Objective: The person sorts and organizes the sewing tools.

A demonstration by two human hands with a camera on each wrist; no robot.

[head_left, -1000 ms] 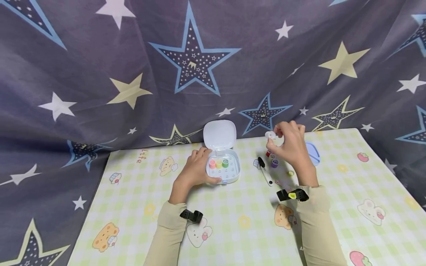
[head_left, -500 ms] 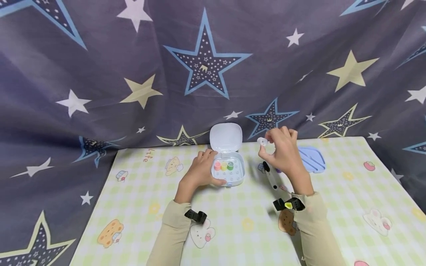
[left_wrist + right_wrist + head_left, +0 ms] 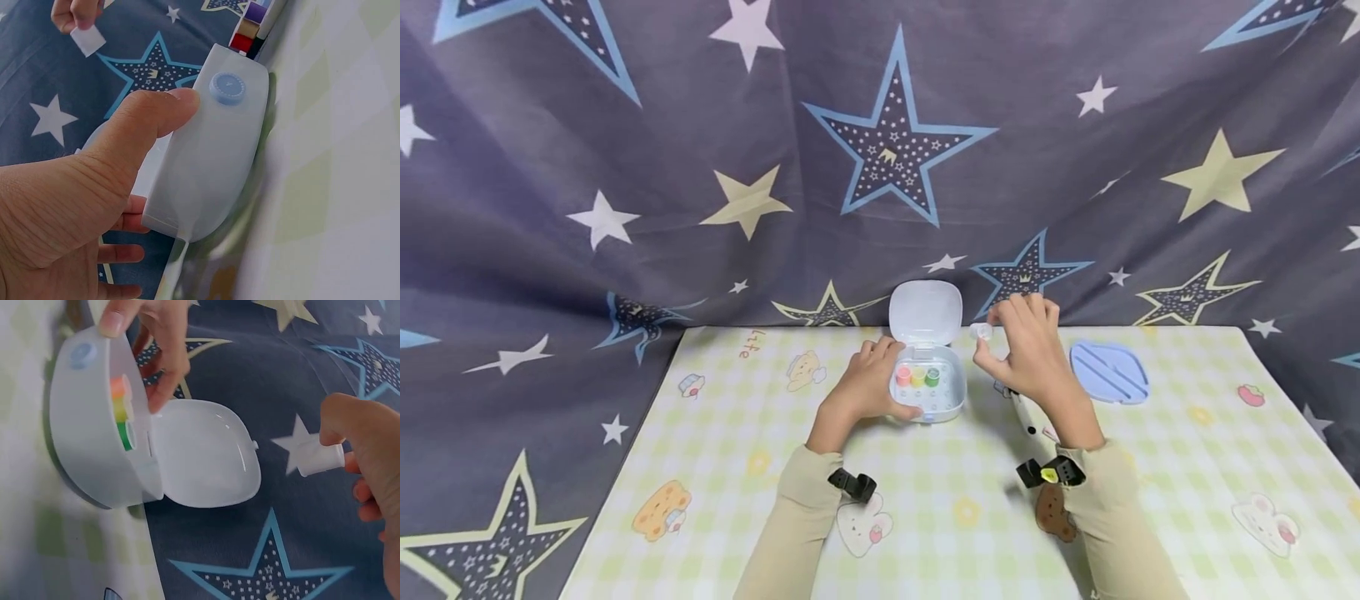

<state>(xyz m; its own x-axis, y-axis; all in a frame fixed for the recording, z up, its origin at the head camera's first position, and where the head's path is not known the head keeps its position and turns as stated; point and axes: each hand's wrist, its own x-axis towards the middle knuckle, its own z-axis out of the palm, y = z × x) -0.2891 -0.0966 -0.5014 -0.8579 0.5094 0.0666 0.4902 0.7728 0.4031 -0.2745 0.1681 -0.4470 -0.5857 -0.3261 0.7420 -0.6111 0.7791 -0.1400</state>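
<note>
My left hand grips the near-left side of a small white hinged box, its thumb lying along the front wall beside a blue button catch. The box's lid stands raised at the back. Inside, a pink spool, a yellow spool and a green spool sit in a row on a pegged base. Up to the right of the box, my right hand pinches a small white spool between thumb and index finger, in the air and apart from the box.
A light blue slotted panel lies right of the right hand. A white tool with a black end lies under that forearm. Purple, tan and red spools stand beyond the box. A starry curtain hangs behind the checked table.
My right hand has carried the white spool leftward toward the box. The blue panel has come more into view. My left hand keeps its grip on the box while the head view shifts.
</note>
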